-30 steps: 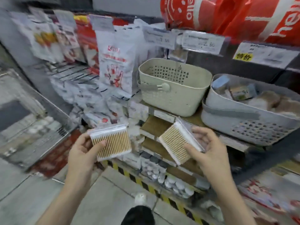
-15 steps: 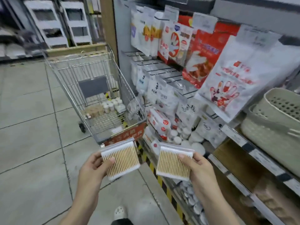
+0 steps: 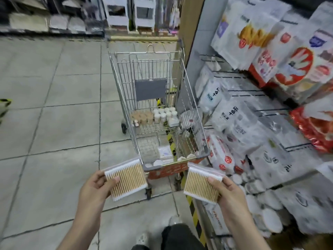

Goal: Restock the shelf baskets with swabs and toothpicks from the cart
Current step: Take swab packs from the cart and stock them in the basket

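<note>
My left hand [image 3: 96,187] grips a clear flat pack of wooden cotton swabs [image 3: 128,179], thumb across its front. My right hand [image 3: 226,191] grips a second swab pack [image 3: 200,185] the same way. Both packs are held at waist height just short of the wire shopping cart [image 3: 153,98]. Far inside the cart stand several small white-lidded and tan round tubs [image 3: 158,115]; flat white packets [image 3: 164,153] lie at its near end. No shelf basket is in view.
Shelving on the right carries hanging glove packs [image 3: 292,64] and white bagged goods [image 3: 232,121], with round white tubs [image 3: 266,210] low down. A yellow-black hazard stripe [image 3: 195,219] runs along the shelf base. Grey tiled floor [image 3: 54,123] spreads to the left. My foot [image 3: 142,239] shows below.
My view has swung left from the shelf baskets to the cart, which now stands straight ahead. Both hands still hold their swab packs, the right one now lower and flatter.
</note>
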Motion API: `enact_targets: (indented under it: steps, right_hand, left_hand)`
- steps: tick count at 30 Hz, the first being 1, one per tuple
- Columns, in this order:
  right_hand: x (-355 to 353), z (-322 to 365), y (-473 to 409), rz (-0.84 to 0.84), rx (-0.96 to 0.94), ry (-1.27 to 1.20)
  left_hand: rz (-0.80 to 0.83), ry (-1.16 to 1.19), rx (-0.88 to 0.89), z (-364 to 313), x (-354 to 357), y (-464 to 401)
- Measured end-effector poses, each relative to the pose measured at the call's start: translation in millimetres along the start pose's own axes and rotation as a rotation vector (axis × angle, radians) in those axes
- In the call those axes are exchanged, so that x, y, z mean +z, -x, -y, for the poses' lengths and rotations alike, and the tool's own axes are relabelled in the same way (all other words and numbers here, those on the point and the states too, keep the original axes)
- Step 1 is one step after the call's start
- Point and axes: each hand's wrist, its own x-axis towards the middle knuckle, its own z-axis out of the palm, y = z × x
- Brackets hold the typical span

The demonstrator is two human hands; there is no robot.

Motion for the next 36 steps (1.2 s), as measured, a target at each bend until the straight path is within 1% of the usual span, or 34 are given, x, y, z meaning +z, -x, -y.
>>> enact_targets:
  steps: [8,14,19,22,24,30,33,36]
  right_hand:
    - [14,25,-112,0.026,0.067,0.078]
    - [18,47,-200,0.060,0.104,0.179]
    - [24,45,-264,0.073,0.152,0.261]
    - [31,37,-298,0.079,0.179,0.342]
    - [36,29,-321,0.070,0.179,0.375]
    - [57,-10,-385,0.054,0.166,0.442]
    - [67,-30,-411,0.048,0.183,0.478]
    - [76,-48,-431,0.085,0.156,0.540]
  left_hand:
    - [-0.122,0.017,-0.055,0,57,-62]
    - [-0.153,-0.031,-0.112,1,122,-120]
    - [-0.136,-0.127,-0.182,26,173,-176]
    - [-0.099,-0.271,-0.233,54,190,-212]
    - [-0.056,-0.421,-0.265,74,197,-234]
    - [0.122,-0.754,-0.270,130,216,-295]
    - [0.176,-0.812,-0.266,157,221,-315]
    - [0.233,-0.827,-0.274,182,224,-327]
